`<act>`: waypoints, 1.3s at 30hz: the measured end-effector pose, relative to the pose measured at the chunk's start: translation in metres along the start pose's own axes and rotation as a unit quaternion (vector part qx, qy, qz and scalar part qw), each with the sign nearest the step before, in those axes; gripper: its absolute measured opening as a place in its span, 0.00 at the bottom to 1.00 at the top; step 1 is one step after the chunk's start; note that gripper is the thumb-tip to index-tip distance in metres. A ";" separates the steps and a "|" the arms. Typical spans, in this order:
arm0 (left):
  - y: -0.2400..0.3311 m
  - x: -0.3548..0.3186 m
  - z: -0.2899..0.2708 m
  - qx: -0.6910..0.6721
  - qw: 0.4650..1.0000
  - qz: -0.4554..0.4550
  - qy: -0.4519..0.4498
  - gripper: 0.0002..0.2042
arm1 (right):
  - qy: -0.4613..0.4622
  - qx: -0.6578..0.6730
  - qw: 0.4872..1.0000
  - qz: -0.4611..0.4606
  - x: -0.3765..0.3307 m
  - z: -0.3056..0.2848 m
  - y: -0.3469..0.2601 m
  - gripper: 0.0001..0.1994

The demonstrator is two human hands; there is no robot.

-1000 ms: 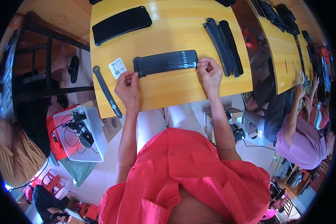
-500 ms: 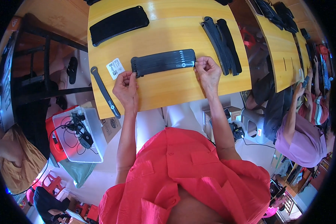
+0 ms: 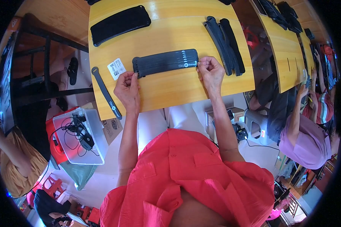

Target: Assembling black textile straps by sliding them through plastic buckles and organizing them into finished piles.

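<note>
A stack of black straps (image 3: 165, 62) lies flat across the middle of the yellow wooden table (image 3: 170, 90). My left hand (image 3: 127, 89) pinches the stack's left end with the fingertips. At the stack's right end my right hand (image 3: 211, 70) grips it the same way. A small white label card (image 3: 116, 68) rests just left of the stack, near my left hand.
A single black strap (image 3: 106, 93) lies near the table's left edge. A black pad (image 3: 120, 24) sits at the back left, and a pile of black straps (image 3: 225, 43) at the right. A clear bin with cables (image 3: 78, 136) stands on the floor. Another person (image 3: 303, 125) sits at the right.
The view has shifted a little. Both hands stay on the ends of the strap stack, with the left hand moved slightly closer to its end.
</note>
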State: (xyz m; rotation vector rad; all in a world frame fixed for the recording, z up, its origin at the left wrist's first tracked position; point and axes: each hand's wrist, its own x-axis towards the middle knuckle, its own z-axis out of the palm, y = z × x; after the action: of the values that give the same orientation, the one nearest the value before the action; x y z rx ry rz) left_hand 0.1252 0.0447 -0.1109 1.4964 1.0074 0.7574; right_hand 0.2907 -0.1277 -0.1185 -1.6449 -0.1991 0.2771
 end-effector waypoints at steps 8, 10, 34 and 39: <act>0.000 0.000 0.001 0.003 1.000 0.005 0.007 0.03 | -0.002 -0.030 0.999 -0.018 0.002 -0.001 0.005 0.04; 0.000 0.000 0.001 0.003 1.000 0.009 0.008 0.03 | 0.000 -0.036 0.999 -0.026 0.003 -0.001 0.006 0.04; -0.013 0.010 0.000 0.091 0.988 0.115 0.047 0.04 | -0.026 -0.122 0.992 -0.035 0.015 0.000 -0.003 0.03; -0.020 0.016 -0.007 0.097 0.986 0.135 0.031 0.05 | -0.059 -0.002 0.998 0.019 0.009 -0.004 -0.008 0.04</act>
State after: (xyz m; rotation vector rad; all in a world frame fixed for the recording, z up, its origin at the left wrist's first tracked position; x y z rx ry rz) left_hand 0.1220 0.0628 -0.1302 1.8133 0.9567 0.9219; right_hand 0.3009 -0.1281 -0.1109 -1.6386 -0.2579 0.4034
